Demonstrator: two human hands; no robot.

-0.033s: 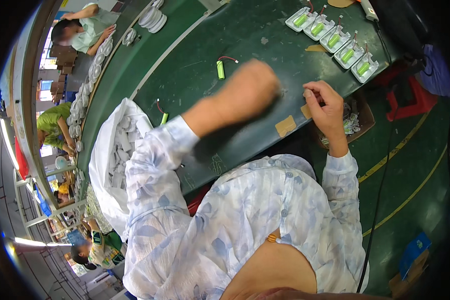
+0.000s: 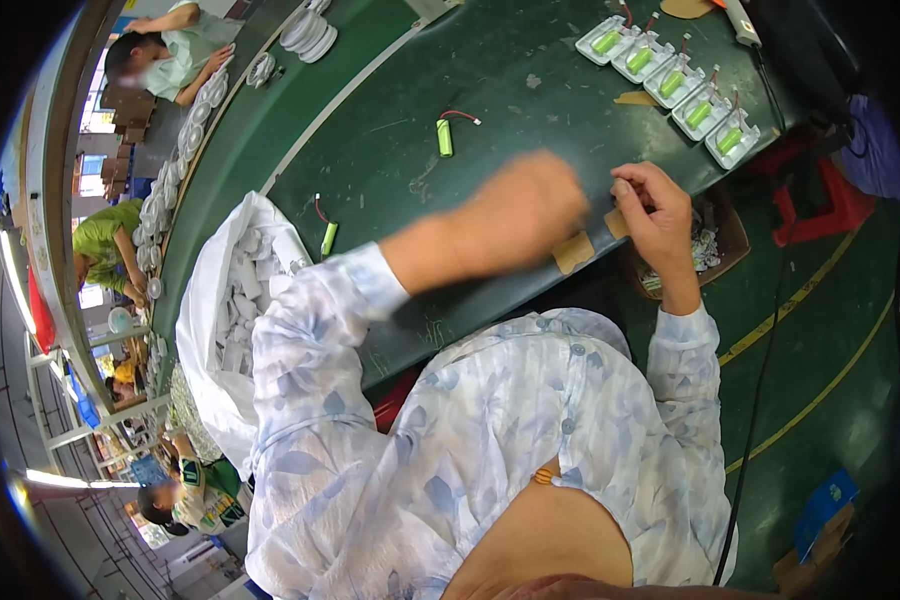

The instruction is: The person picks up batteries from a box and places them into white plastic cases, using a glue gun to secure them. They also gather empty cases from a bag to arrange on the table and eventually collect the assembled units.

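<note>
My left hand (image 2: 533,208) is over the dark green table, its fingers curled and smeared by motion; what it may hold is hidden. To its right, at the table's near edge, is my right hand (image 2: 660,218), thumb and forefinger together. Anything in that pinch is too small to make out. Beyond my left wrist lies a green battery pack (image 2: 444,139) with a red lead and white plug. A second green battery pack (image 2: 329,238) lies further left, by my sleeve. At the far right, several white plastic housings (image 2: 749,137) stand in a row, each with a green battery pack and lead.
A white sack (image 2: 202,325) of white plastic parts leans at the table's left. Brown tape pieces (image 2: 574,254) stick to the near edge. Below my right hand stands a cardboard box (image 2: 736,242) of small parts; a red stool (image 2: 838,205) is beyond it. Co-workers sit at far left.
My left hand has moved right and nearer to me, closer to my right hand. The left battery pack shows more fully beside my sleeve. My right hand keeps its pinch.
</note>
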